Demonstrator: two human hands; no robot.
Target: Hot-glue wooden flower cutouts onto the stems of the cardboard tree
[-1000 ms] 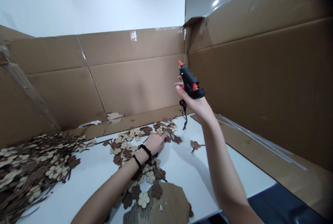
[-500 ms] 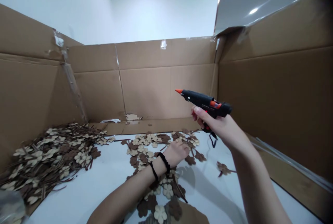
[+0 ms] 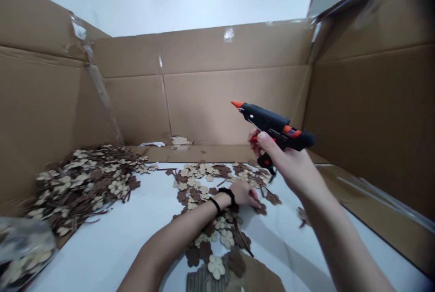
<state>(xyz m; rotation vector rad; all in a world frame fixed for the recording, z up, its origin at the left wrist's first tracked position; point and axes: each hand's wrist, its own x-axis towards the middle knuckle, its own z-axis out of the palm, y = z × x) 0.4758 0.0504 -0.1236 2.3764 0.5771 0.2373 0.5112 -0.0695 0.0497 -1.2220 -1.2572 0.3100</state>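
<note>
My right hand (image 3: 283,160) is wrapped round the handle of a black glue gun (image 3: 268,120). The gun is held in the air, its orange nozzle pointing left and slightly up. Low over the white table, my left hand (image 3: 245,193) reaches in from the left with black bands on its wrist. Its fingertips close on a dark brown flower cutout (image 3: 261,209), partly hidden by the fingers. Beneath and around this hand lie several cream flower cutouts (image 3: 227,239) and brown ones (image 3: 205,252), some with thin stems, spread in a band.
Cardboard walls (image 3: 204,102) enclose the white tabletop (image 3: 136,219) at the back and both sides. A large heap of flower cutouts (image 3: 98,179) fills the left, with a clear plastic bag (image 3: 27,242) in front. Corrugated cardboard (image 3: 258,276) lies at the near edge.
My left hand has shifted from over the scattered cutouts to their right side, where it now pinches a brown flower. The glue gun stays raised in my right hand. The view has tilted down.
</note>
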